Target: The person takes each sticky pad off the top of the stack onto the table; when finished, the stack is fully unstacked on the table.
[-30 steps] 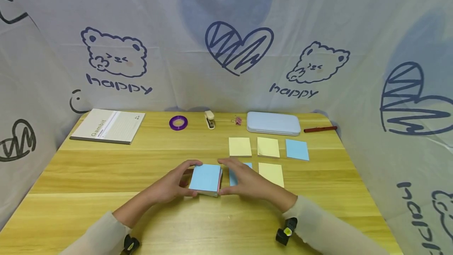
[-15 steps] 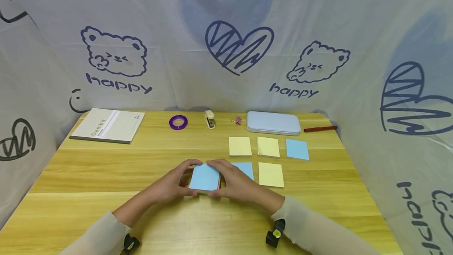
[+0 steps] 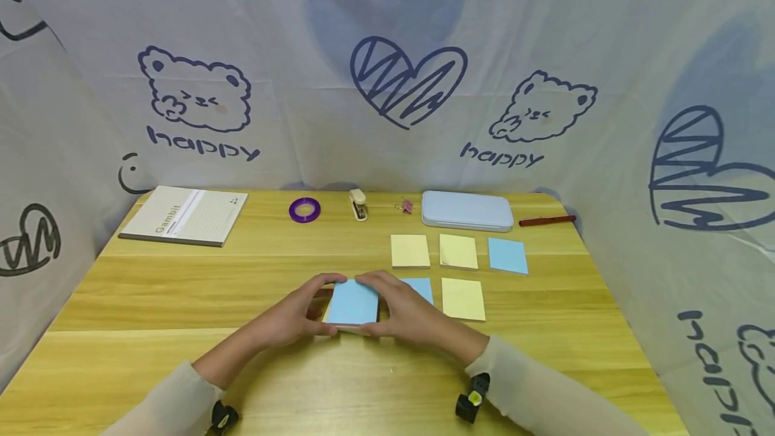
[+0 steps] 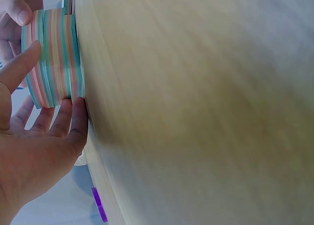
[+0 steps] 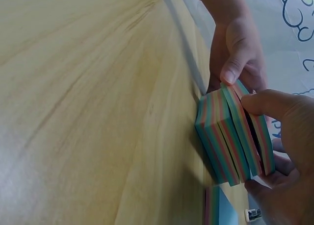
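Note:
A stack of sticky note pads (image 3: 354, 303), blue on top, stands on the table between both hands. Its striped pink, yellow and green-blue sides (image 4: 54, 58) show in the left wrist view, with the layers slightly uneven. My left hand (image 3: 297, 311) holds the stack's left side, thumb at the near edge and fingers at the far edge. On the other side my right hand (image 3: 406, 311) grips it likewise. Thin gaps split the pads (image 5: 228, 137) in the right wrist view. Partly behind the right hand lies a blue pad (image 3: 422, 288).
Yellow pads (image 3: 410, 251) and another blue pad (image 3: 508, 256) lie at right. Along the back are a notebook (image 3: 184, 215), purple tape roll (image 3: 305, 209), stapler (image 3: 358, 205), pink clips (image 3: 407, 206), pale blue case (image 3: 467, 210) and dark red pen (image 3: 547, 221). Printed cloth (image 3: 303, 113) hangs behind.
The right hand has moved left from beside the stack and taken hold of it. The top blue pad has shifted slightly right within the last half second. The left hand has stayed put.

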Available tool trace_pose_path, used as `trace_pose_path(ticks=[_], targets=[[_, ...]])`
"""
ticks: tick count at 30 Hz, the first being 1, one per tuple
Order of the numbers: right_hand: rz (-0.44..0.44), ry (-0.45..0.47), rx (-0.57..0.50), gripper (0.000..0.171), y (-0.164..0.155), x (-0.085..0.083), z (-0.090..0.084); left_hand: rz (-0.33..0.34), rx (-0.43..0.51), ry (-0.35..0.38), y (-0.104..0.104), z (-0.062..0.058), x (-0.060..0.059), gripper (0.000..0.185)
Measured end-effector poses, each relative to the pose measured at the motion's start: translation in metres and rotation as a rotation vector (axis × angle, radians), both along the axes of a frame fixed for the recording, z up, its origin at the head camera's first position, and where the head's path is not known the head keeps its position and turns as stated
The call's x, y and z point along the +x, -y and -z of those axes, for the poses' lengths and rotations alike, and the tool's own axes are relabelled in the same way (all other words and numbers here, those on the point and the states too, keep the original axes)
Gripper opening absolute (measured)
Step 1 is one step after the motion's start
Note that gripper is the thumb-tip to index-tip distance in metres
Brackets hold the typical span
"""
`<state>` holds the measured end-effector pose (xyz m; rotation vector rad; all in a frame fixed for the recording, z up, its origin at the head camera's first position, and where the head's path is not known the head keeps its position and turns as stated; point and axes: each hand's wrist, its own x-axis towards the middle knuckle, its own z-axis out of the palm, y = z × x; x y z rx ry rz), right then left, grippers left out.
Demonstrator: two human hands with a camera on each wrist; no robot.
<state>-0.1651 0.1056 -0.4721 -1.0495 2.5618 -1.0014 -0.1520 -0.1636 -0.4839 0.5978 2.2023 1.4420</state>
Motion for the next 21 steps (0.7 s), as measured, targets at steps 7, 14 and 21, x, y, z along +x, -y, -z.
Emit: trace_pose_path(ticks=[7, 14, 21], targets=[[-0.002, 0.001, -0.01, 0.079, -0.01, -0.002, -0.002, -0.001, 0.009, 0.0, -0.001, 0.0, 0.0, 0.084], [0.049, 0.037, -0.039, 0.078, -0.028, -0.003, -0.002, -0.008, 0.017, -0.001, -0.002, 0.001, 0.0, 0.083], [0.107, 0.055, -0.064, 0.078, -0.058, -0.001, -0.005, -0.02, -0.007, -0.013, -0.003, 0.002, 0.001, 0.08]])
